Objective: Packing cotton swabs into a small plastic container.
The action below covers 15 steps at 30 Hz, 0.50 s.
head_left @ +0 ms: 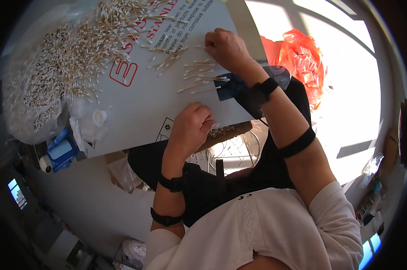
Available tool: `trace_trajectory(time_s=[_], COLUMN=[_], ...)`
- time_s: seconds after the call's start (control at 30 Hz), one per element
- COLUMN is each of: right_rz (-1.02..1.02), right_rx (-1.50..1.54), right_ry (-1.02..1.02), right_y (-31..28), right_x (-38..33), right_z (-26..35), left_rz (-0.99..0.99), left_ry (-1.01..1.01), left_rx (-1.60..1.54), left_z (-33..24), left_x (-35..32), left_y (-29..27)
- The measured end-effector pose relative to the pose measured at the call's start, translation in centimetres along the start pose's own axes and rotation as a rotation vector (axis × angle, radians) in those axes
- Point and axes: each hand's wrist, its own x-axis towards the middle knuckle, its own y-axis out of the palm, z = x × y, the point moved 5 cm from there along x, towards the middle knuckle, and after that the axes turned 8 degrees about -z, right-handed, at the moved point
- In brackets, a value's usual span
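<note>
A big heap of wooden cotton swabs (77, 49) lies on a white printed sheet (136, 99) over the table. My left hand (191, 126) is closed around a bundle of swabs (222, 131) at the sheet's near edge. My right hand (226, 47) rests farther out, fingertips pinching at a loose swab. A few scattered swabs (199, 74) lie between the two hands, and a small cluster (169, 58) sits just left of the right hand.
A clear plastic bag (28, 103) full of swabs bulges at the left. A white cap (99, 117) and a blue-and-white object (62, 150) sit near it. An orange plastic bag (302, 58) lies on the bright floor at the right.
</note>
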Motion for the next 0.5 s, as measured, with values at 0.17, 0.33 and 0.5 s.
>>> trace_trajectory(time_s=[0.17, 0.33, 0.5], right_rz=[0.127, 0.088, 0.076], right_rx=[0.245, 0.195, 0.133], right_ry=[-0.191, -0.170, -0.270], right_y=[0.1, -1.6, -1.0], right_x=[-1.8, -3.1, -2.5], right_z=[2.6, 1.2, 1.5], left_rz=[-0.471, -0.558, -0.343], left_ry=[0.001, 0.143, 0.103], left_rx=[0.104, 0.452, 0.584], left_z=[2.2, 1.4, 2.2], left_x=[0.4, 2.2, 3.0], left_y=[-1.4, -0.5, 2.5])
